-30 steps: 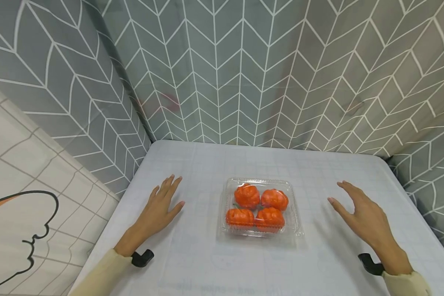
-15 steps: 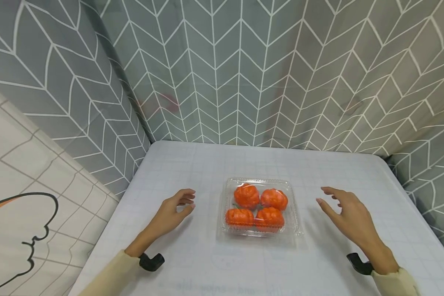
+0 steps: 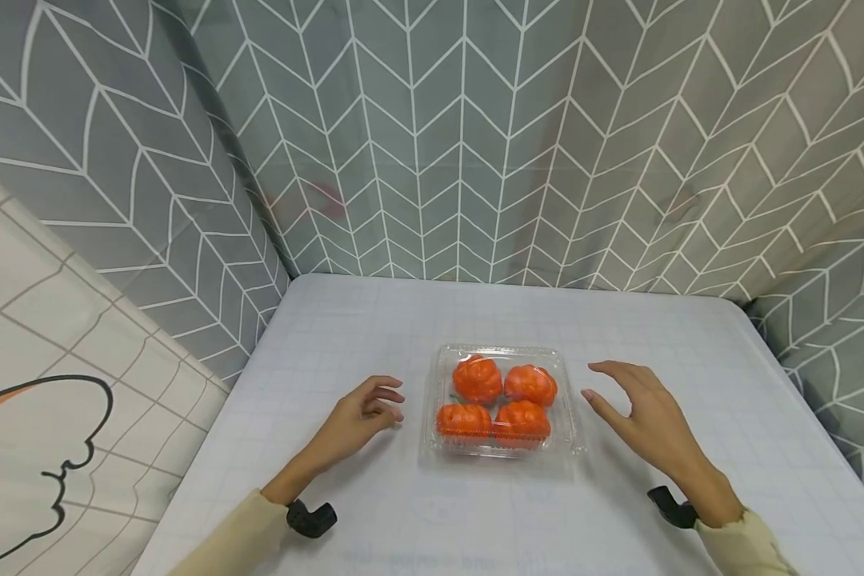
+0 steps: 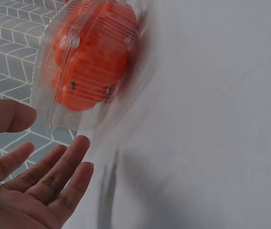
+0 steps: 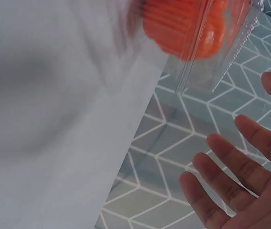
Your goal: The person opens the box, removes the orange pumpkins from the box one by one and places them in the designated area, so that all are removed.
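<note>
Quantity: one clear plastic box (image 3: 563,422), containing four orange pumpkins (image 3: 478,379) in two rows of two. The box is located between the fingertips of both hands, touching neither. Left hand (image 3: 353,420): fingers spaced apart, slightly bent, holding nothing. Right hand (image 3: 644,420): fingers spread, thumb apart, holding nothing. Clear plastic separates fingers from pumpkins. Two black wrist cameras (image 3: 311,520) sit behind the fingers. Below the fingers: white table (image 3: 432,512); beyond the fingertips: gray curtain (image 3: 403,120), white-lined.
</note>
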Demonstrator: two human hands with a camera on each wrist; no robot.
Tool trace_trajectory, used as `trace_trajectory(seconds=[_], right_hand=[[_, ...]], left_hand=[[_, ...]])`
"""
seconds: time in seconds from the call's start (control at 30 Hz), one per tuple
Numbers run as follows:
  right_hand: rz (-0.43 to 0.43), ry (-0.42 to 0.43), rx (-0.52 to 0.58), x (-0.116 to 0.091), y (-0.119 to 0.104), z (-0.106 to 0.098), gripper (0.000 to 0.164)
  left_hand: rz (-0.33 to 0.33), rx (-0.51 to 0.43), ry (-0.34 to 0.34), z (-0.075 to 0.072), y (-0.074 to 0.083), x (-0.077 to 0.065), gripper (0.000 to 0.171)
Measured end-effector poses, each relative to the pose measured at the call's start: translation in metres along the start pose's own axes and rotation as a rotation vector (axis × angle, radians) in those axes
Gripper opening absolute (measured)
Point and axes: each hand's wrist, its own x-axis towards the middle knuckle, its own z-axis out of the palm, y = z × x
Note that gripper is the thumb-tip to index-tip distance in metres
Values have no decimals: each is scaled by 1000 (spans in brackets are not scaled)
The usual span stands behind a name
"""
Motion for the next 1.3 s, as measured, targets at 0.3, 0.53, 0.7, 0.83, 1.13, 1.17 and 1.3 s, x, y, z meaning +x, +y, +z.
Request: trace_trajectory(seconds=[0.3, 0.53, 0.7, 0.83, 1.13, 1.17, 1.3], right_hand=[[-91, -24, 46, 7, -13, 11, 50], [-207, -26, 77, 10, -23, 22, 51], [-280, -21, 84, 14, -32, 30, 52], [-306, -38, 106, 16, -42, 34, 54], [-383, -126, 118, 26, -71, 51, 61], [-389, -135, 114, 27, -75, 53, 62], [-404, -167, 94, 27, -85, 60, 65]], left_hand=[[-33, -198, -112, 13, 0, 3, 61], [-53, -270, -154, 20, -6, 2, 69], [-71, -317, -178, 23, -9, 1, 72], [-82, -346, -200, 26, -11, 1, 74], [-86, -371, -225, 29, -11, -1, 82], [-89, -382, -229, 29, -10, -1, 84], [-107, -428, -249, 32, -10, 0, 90]])
